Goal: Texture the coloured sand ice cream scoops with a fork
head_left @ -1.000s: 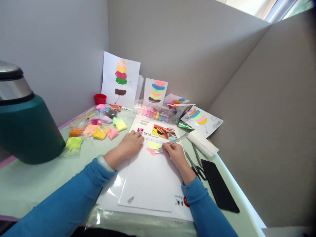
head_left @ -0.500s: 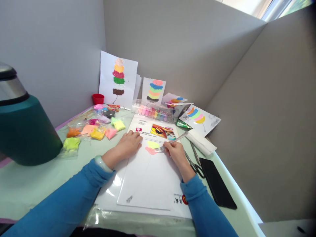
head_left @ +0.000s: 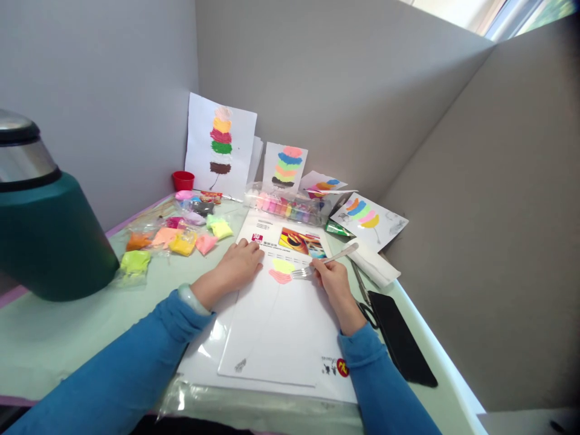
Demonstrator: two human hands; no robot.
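Note:
In the head view a white sheet (head_left: 272,338) lies in front of me, on top of a paper pack. It bears a flattened yellow clay patch (head_left: 283,266) and, just below, a pink clay patch (head_left: 280,277) with ridged marks. A thin drawn line runs down from the pink one. My right hand (head_left: 334,283) is closed around a metal fork (head_left: 336,255), its tines just right of the pink patch; whether they touch the paper I cannot tell. Lying flat at the sheet's upper left edge, my left hand (head_left: 240,263) holds nothing.
Small bags of coloured clay (head_left: 182,243) lie at the left, beside a large green flask (head_left: 58,241). Decorated cards (head_left: 286,164) and a clear case (head_left: 290,205) stand at the back. Rolled tissue (head_left: 374,263), scissors (head_left: 368,313) and a black phone (head_left: 401,338) are at the right.
The fork in my right hand has moved right, off the pink patch to its right side. My left hand stays on the sheet. The whole view has shifted slightly.

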